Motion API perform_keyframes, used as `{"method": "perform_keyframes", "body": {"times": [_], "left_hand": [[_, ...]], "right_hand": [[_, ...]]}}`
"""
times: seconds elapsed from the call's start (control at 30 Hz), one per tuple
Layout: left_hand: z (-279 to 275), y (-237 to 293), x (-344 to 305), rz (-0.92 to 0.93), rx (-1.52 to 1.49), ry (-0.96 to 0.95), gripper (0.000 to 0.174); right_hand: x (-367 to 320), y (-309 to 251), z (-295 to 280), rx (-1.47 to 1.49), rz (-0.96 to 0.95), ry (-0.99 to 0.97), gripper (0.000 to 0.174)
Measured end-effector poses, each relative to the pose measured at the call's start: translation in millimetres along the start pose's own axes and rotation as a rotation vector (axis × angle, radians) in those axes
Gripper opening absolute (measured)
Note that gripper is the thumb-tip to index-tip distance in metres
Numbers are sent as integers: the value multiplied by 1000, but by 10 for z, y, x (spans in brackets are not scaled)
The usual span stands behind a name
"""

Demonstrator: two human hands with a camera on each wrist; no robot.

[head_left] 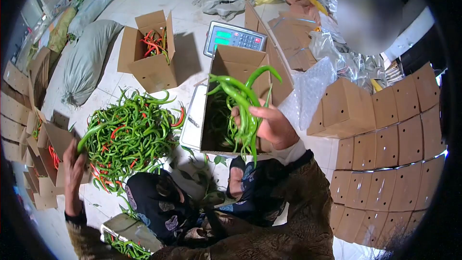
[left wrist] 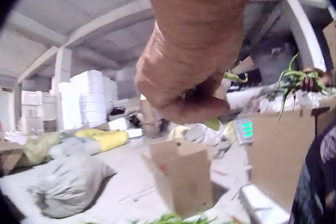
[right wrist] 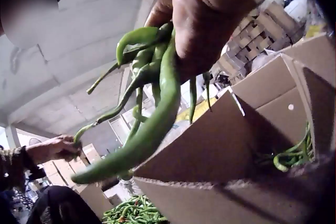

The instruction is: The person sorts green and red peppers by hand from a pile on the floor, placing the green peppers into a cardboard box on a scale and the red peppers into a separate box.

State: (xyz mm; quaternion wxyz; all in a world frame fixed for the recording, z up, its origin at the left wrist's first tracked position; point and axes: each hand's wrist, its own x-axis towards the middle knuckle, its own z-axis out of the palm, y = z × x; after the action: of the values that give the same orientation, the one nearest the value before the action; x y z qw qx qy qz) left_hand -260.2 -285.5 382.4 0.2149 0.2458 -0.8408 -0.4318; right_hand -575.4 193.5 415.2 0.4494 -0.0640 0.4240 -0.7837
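Left hand's gripping one pepper, fingers curled, probably keeping it singled out; its long axis is slanting away and rightward, toward the pile. Scale's sitting under the box, presumably for weighing. Above that, a bunch is running mostly far-to-near, ends splaying, right hand's fingers closing round it, likely stopping spills.
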Motion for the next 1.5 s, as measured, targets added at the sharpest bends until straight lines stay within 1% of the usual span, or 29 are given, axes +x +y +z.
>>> {"method": "perform_keyframes", "body": {"times": [0.03, 0.07, 0.1, 0.17, 0.2, 0.23, 0.27, 0.33, 0.4, 0.5, 0.6, 0.63, 0.73, 0.77, 0.8, 0.83, 0.9, 0.97, 1.0, 1.03, 1.07, 1.13, 1.2, 1.27, 1.3, 1.33, 1.37, 1.43, 1.5], "left_hand": [[-197, 265, -201, -284, 48, -111, 33], [-429, 178, -409, -377, 79, -136, 26], [-820, -274, -688, -384, 212, -202, 16], [-1455, -874, -1448, -591, 369, -249, 9], [-1897, -1508, -1974, -771, 335, -199, 6], [-2397, -2144, -2582, -713, 628, -467, 6], [-2200, -1430, -2866, -843, 241, -155, 10], [-2130, -1487, -2787, -858, 228, -167, 10], [-1991, -1604, -2716, -877, 208, -204, 11], [-1730, -1955, -2497, -887, 178, -252, 12], [-1482, -2327, -2486, -933, 156, -302, 12], [-1409, -2443, -2461, -945, 148, -314, 13], [-1261, -2778, -2605, -1008, 117, -323, 14], [-1328, -2819, -2809, -1050, 109, -305, 14], [-1512, -2789, -3220, -1117, 104, -260, 14], [-1771, -2627, -3806, -1204, 100, -192, 14], [-2155, -2122, -5030, -1380, 76, -26, 15], [-2180, -1184, -5349, -1510, 51, 93, 15], [-2525, -1437, -5793, -1535, 32, 120, 16], [-2217, -867, -5135, -1705, 291, 192, 18], [-2214, -728, -5074, -1650, 220, 236, 22], [-2288, -714, -4632, -1531, 819, -145, 23], [-2286, -1018, -4256, -1243, 1264, -169, 27], [-1942, -931, -3431, -908, 1125, -22, 34], [-1716, -1096, -3199, -555, 893, 111, 29], [-1413, -1144, -2823, -660, 564, 100, 41], [-1087, -1219, -2479, -524, 323, 13, 45], [-281, -1370, -1892, -351, 263, -82, 59], [446, -1381, -1345, 38, 509, -240, 54]], "right_hand": [[80, -45, -73, 0, -8, -6, 47], [153, -89, -134, 0, -12, -10, 47], [234, -124, -194, -38, -22, 8, 45], [475, -172, -422, -80, -4, 17, 42], [588, -179, -525, -65, -9, 53, 38], [697, -201, -653, -47, 36, 55, 35], [795, -227, -771, -31, 81, 59, 32], [994, -226, -997, -39, 116, 25, 27], [1211, -125, -1263, -403, 113, 355, 39], [1544, 268, -1855, -831, -196, 699, 43], [1545, 235, -1537, -1166, -100, 737, 45], [1775, 380, -1935, -1222, -87, 717, 42], [1409, 66, -1177, -1509, 6, 502, 42], [1391, 147, -1350, -1271, -3, 532, 53], [1005, 76, -690, -909, -148, 398, 46], [922, -8, -408, -870, -14, 332, 46], [667, 3, 217, -854, 4, 275, 46], [450, 87, 624, -882, 84, 140, 41], [327, 135, 682, -888, 114, 91, 37], [205, 234, 775, -854, 123, 21, 36], [71, 343, 894, -821, 122, -32, 35], [-116, 575, 1056, -759, 219, -24, 33], [-202, 872, 1078, -561, 255, -92, 30], [-233, 1131, 1242, -525, 328, -31, 28], [-217, 1266, 1286, -472, 402, 4, 27], [-188, 1432, 1249, -475, 400, 19, 27], [-155, 1623, 1158, -437, 453, 66, 26], [-103, 1948, 976, -402, 491, 146, 26], [-34, 2224, 830, -376, 503, 177, 28]]}}
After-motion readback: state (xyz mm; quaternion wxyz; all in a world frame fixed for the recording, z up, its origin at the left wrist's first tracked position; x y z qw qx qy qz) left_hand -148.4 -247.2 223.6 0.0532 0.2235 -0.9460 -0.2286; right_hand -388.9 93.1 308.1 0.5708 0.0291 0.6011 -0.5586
